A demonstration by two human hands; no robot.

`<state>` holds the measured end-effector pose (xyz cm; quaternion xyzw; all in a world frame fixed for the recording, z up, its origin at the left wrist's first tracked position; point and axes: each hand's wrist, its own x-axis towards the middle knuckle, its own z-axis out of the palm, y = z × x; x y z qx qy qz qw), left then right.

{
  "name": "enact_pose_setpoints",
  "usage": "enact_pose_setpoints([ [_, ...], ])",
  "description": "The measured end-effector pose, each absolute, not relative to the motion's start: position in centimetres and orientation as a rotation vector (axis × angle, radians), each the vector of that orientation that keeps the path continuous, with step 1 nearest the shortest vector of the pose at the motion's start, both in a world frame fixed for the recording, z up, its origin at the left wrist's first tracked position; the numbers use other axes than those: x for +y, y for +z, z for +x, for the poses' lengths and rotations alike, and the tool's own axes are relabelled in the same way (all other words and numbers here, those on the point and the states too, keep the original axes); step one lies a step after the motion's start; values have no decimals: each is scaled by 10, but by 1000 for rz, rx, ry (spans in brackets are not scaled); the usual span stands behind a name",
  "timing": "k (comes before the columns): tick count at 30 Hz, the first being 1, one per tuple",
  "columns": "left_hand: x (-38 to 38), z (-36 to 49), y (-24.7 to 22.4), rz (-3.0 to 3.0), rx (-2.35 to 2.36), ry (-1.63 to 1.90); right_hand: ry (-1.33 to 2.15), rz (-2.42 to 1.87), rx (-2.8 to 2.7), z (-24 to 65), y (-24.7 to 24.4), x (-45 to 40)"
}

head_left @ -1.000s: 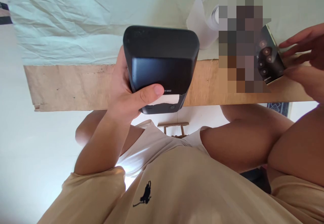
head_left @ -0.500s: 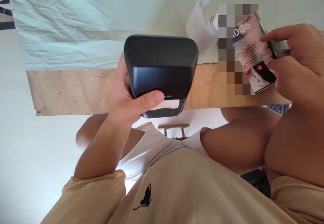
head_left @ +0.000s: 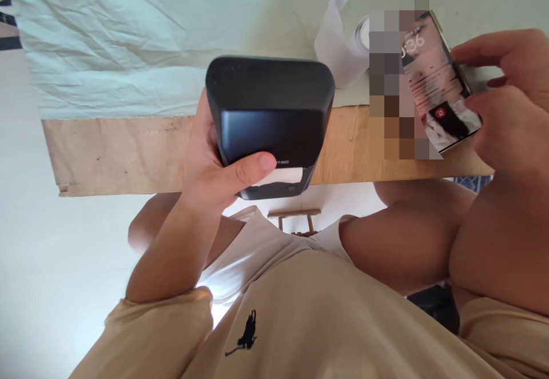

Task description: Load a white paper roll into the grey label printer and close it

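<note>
A black handheld device with rounded corners and a white paper strip near its lower end is gripped by my left hand, its thumb across the front. At the right, a phone with a lit lock screen is tilted over the table. My right hand pinches the phone's right edge between thumb and fingers. Part of the phone and what lies left of it are hidden by a pixelated patch.
A curled white paper strip and a white roll lie on the pale green cloth. The bare wooden table edge runs in front of my legs. A small wooden stool stands below.
The phone has shifted slightly to the right, and my right hand's fingers have slid from over its screen to its right edge. The black device has moved only slightly left.
</note>
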<state>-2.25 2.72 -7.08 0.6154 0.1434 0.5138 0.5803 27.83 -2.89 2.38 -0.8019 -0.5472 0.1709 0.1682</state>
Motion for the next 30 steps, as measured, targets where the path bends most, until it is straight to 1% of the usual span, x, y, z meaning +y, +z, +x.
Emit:
enact_pose_setpoints([
  [8, 31, -25, -77, 1453, 350, 1173, 504, -2313, -1522, 275, 24, -29],
  [13, 19, -20, -50, 1384, 403, 1150, 497, -2297, -1533, 277, 23, -29],
  [15, 14, -19, -41, 1280, 630, 1082, 482, -2293, -1539, 278, 23, -29],
  [17, 15, -18, -43, 1281, 490, 1163, 473, -2290, -1545, 279, 22, -28],
  [19, 19, -18, -54, 1280, 454, 1170, 472, -2291, -1551, 279, 22, -28],
  [20, 22, -19, -61, 1300, 342, 1217, 472, -2293, -1554, 279, 22, -28],
  [23, 26, -20, -74, 1330, 225, 1243, 466, -2302, -1555, 278, 22, -28],
  [30, 24, -20, -69, 1324, 325, 1230, 438, -2297, -1600, 278, 23, -30],
])
